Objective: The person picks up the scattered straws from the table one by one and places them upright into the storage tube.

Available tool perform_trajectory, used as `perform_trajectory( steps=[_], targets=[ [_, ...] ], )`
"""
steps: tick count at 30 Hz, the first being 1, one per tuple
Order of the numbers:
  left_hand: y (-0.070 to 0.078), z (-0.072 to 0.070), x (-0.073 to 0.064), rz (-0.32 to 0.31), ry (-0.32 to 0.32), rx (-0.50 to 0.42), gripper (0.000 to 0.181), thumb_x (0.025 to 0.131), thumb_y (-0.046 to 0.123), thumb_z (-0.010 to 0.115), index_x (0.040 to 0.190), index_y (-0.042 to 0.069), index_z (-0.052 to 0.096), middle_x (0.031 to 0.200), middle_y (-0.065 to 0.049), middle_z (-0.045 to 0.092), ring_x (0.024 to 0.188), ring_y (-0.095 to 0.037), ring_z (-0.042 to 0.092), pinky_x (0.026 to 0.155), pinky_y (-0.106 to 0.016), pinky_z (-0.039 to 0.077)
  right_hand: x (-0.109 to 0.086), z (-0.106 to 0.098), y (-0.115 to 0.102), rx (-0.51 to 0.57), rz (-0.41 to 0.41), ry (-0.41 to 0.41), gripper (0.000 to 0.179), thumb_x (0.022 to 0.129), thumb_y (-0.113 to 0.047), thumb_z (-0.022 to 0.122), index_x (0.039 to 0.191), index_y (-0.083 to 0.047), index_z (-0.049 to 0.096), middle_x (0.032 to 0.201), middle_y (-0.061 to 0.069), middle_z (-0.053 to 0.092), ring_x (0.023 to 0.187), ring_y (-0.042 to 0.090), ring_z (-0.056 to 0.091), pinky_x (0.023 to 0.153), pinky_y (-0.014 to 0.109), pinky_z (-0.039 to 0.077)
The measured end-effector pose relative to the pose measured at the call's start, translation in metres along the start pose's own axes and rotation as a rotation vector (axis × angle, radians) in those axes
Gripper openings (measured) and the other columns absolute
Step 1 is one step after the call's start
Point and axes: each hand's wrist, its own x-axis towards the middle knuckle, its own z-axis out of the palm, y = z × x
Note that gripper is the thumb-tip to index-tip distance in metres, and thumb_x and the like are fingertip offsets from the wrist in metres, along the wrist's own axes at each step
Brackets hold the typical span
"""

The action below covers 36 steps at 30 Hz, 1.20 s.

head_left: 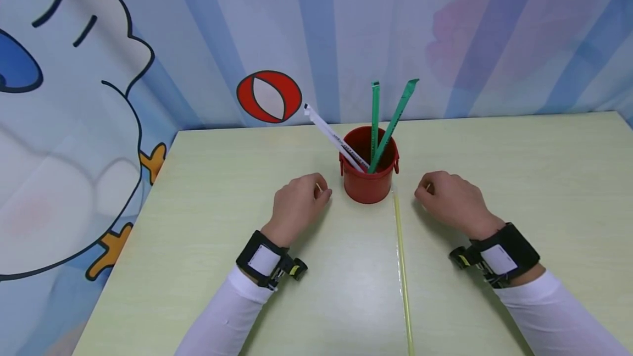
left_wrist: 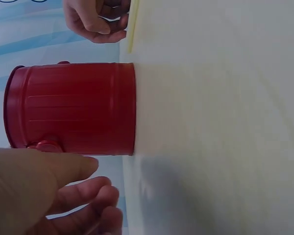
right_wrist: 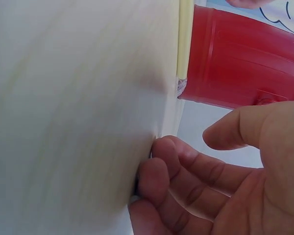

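A small red bucket (head_left: 368, 188) stands upright towards the back of the table. Two slim green-wrapped sticks (head_left: 395, 120) and white-wrapped ones (head_left: 331, 133) lean out of it, with dark print along them. A thin yellow stick in a clear wrapper (head_left: 401, 268) lies on the table, its far end right by the bucket's base. My left hand (head_left: 299, 202) rests left of the bucket, fingers loosely curled and holding nothing. To the right of the yellow stick, my right hand (head_left: 455, 202) lies likewise; in the right wrist view its fingers (right_wrist: 154, 178) are bent around nothing, thumb apart.
The pale wood-grain table (head_left: 198, 180) ends at a blue striped curtain (head_left: 356, 32) close behind the bucket. A printed cartoon figure (head_left: 64, 180) covers the cloth on the left. Both wrists wear black camera straps (head_left: 267, 260) with small cameras jutting inward.
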Motion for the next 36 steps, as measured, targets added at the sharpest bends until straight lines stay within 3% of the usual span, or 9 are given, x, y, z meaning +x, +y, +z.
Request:
perform_trajectory(
  steps=[8, 21, 26, 30, 36],
  targets=[
    [-0.006, 0.007, -0.002, -0.019, -0.138, 0.010, 0.019, 0.090, 0.025, 0.063, 0.073, 0.016, 0.058, 0.058, 0.002, 0.050, 0.058, -0.013, 0.050, 0.046, -0.024, 0.031, 0.000, 0.000, -0.003, -0.011, -0.002, -0.014, 0.026, 0.090, -0.018, 0.048, 0.097, 0.000, 0.066, 0.073, 0.007, 0.061, 0.058, 0.019, 0.050, 0.047, 0.028, 0.036],
    [-0.009, 0.007, -0.003, -0.020, -0.146, -0.011, 0.024, 0.089, 0.029, 0.065, 0.069, 0.016, 0.059, 0.059, 0.001, 0.053, 0.057, -0.014, 0.050, 0.046, -0.023, 0.032, -0.008, 0.000, -0.021, -0.010, -0.038, -0.069, 0.026, 0.089, -0.019, 0.048, 0.096, -0.002, 0.067, 0.065, 0.002, 0.059, 0.056, 0.017, 0.049, 0.047, 0.028, 0.036],
    [-0.009, 0.006, -0.003, -0.014, -0.153, -0.005, 0.024, 0.089, 0.031, 0.065, 0.070, 0.017, 0.061, 0.060, 0.001, 0.054, 0.057, -0.014, 0.051, 0.046, -0.023, 0.033, -0.011, 0.007, -0.027, -0.035, -0.072, -0.090, 0.020, 0.089, -0.020, 0.052, 0.080, -0.008, 0.065, 0.057, 0.001, 0.051, 0.053, 0.016, 0.045, 0.046, 0.026, 0.032],
    [-0.008, 0.005, -0.003, -0.022, -0.167, -0.012, 0.024, 0.089, 0.033, 0.065, 0.072, 0.016, 0.062, 0.060, 0.000, 0.055, 0.057, -0.015, 0.051, 0.047, -0.022, 0.033, -0.014, 0.014, -0.029, -0.071, -0.079, -0.105, 0.027, 0.088, -0.024, 0.057, 0.064, -0.012, 0.058, 0.052, -0.001, 0.044, 0.050, 0.014, 0.042, 0.045, 0.025, 0.028],
    [-0.005, 0.003, -0.003, -0.022, -0.174, -0.006, 0.027, 0.089, 0.033, 0.066, 0.069, 0.015, 0.062, 0.058, 0.000, 0.053, 0.057, -0.015, 0.050, 0.046, -0.022, 0.030, -0.020, 0.023, -0.034, -0.119, -0.084, -0.133, 0.034, 0.087, -0.030, 0.062, 0.058, -0.014, 0.052, 0.050, -0.002, 0.040, 0.050, 0.014, 0.041, 0.044, 0.026, 0.026]
  ],
)
